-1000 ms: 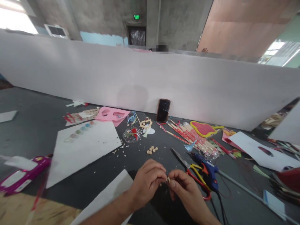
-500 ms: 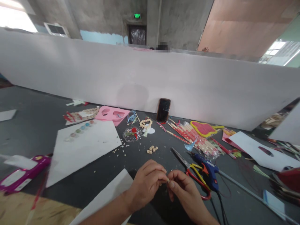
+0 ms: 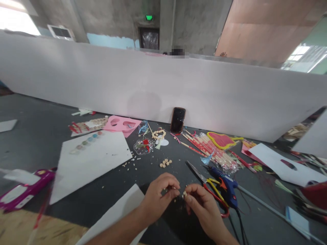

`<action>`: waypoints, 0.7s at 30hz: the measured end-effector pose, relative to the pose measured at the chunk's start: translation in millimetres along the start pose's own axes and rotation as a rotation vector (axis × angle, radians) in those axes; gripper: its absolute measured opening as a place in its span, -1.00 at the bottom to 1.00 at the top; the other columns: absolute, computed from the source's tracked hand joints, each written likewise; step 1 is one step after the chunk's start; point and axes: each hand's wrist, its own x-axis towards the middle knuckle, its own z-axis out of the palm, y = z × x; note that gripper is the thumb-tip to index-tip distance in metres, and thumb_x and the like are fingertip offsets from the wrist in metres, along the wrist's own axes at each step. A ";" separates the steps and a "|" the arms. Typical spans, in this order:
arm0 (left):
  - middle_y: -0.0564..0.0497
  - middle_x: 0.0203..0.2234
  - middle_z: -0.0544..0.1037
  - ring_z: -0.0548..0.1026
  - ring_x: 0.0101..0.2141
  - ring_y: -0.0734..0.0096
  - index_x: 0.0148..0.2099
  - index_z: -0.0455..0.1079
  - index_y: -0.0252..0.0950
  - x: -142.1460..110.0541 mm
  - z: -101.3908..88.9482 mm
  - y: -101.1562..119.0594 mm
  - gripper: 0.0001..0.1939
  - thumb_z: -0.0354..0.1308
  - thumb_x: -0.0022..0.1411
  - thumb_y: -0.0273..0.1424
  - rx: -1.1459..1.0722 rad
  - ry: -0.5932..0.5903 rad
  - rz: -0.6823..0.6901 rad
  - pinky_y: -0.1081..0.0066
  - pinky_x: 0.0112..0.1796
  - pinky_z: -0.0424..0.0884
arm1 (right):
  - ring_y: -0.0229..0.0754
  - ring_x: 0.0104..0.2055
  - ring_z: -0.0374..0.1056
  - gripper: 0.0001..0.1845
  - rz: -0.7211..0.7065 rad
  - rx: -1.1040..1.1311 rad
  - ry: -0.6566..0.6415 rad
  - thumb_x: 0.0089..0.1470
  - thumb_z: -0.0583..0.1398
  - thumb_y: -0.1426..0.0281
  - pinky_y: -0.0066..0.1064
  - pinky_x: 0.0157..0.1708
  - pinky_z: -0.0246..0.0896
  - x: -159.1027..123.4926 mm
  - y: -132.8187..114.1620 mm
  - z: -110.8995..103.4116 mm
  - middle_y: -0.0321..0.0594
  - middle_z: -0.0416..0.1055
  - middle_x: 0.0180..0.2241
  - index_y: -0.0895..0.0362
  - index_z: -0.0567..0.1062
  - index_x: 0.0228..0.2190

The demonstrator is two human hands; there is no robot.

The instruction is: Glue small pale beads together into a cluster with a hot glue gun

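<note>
Low over the dark table, my right hand (image 3: 203, 207) pinches a small cream bead (image 3: 184, 194) between thumb and fingers. Just to its left, my left hand (image 3: 161, 193) has its thumb and fingertips brought together, a small gap from the bead. Whatever may be between those fingertips is too small to name. Beyond both hands lies a little cluster of cream beads (image 3: 166, 163). Red and yellow-handled scissors (image 3: 212, 187) lie beside my right hand, with a blue glue gun (image 3: 228, 187) against them. White paper (image 3: 122, 212) lies partly under my left forearm.
A phone (image 3: 178, 120) leans on the white partition (image 3: 217, 92). Farther back are a clear tray (image 3: 143, 147), a beaded loop (image 3: 158, 134) and wrapped sticks (image 3: 212, 149). On the left are a larger white sheet (image 3: 89, 166) and a magenta tool (image 3: 28, 190).
My hands have drawn slightly apart. The cream bead now shows in my right fingertips, and a gap has opened between it and my left fingers.
</note>
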 end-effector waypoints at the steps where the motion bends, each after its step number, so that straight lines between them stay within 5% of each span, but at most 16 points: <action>1: -0.02 -0.41 0.45 0.40 -0.34 0.41 -0.37 0.39 -0.29 1.0 -0.2 -0.2 -0.85 0.10 0.13 -0.31 -0.047 -0.015 -0.062 0.45 -0.29 0.32 | -0.34 -0.58 0.17 -0.73 -0.019 -0.044 0.011 -0.05 0.19 0.17 -0.51 -0.59 0.16 -0.3 0.3 -0.6 -0.36 0.24 -0.57 0.13 0.40 -0.42; 7: -0.02 -0.41 0.43 0.39 -0.35 0.42 -0.41 0.44 -0.33 3.9 -1.3 -0.9 -0.79 0.13 0.09 -0.27 -0.196 -0.168 -0.185 0.48 -0.30 0.29 | -0.26 -0.47 0.25 -0.85 -0.186 -0.347 0.032 0.01 0.15 0.28 -0.50 -0.48 0.18 -1.7 1.1 -3.2 -0.28 0.34 -0.51 0.10 0.43 -0.41; 21: -0.03 -0.37 0.43 0.39 -0.32 0.42 -0.42 0.47 -0.32 3.1 -0.8 -2.7 -0.74 0.16 0.05 -0.21 -0.278 -0.200 -0.251 0.50 -0.29 0.27 | -0.26 -0.41 0.31 -0.94 -0.356 -0.529 -0.032 0.05 0.12 0.41 -0.50 -0.39 0.21 -2.4 3.0 -5.1 -0.28 0.39 -0.45 0.08 0.41 -0.39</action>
